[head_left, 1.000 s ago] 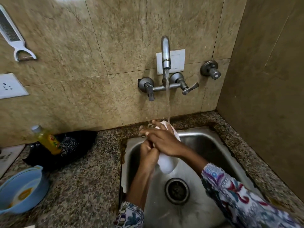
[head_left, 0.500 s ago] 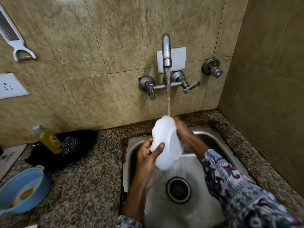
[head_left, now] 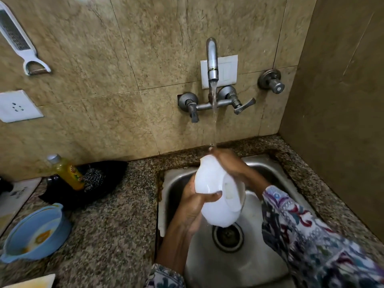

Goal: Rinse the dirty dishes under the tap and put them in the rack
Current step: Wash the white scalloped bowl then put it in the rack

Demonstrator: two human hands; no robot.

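Note:
Over the steel sink (head_left: 268, 169) I hold a white bowl (head_left: 214, 194) on its side, its foot ring facing right. My left hand (head_left: 197, 206) grips it from below and the left, thumb across its wall. My right hand (head_left: 228, 163) lies on the bowl's top rear edge. Water runs from the wall tap (head_left: 212, 61) in a thin stream and lands on my right hand's fingers at the top of the bowl. No rack is in view.
On the granite counter (head_left: 116, 221) to the left are a dirty blue bowl (head_left: 35, 233), a yellow bottle (head_left: 66, 171) and a black pan (head_left: 99, 179). The sink drain (head_left: 227, 235) lies below the bowl. A grater (head_left: 18, 38) hangs on the wall; a side wall stands at the right.
A second ago both hands covered the bowl under the stream. The bowl has since been turned so its outer wall and foot ring show, and my right hand has slid to its top edge.

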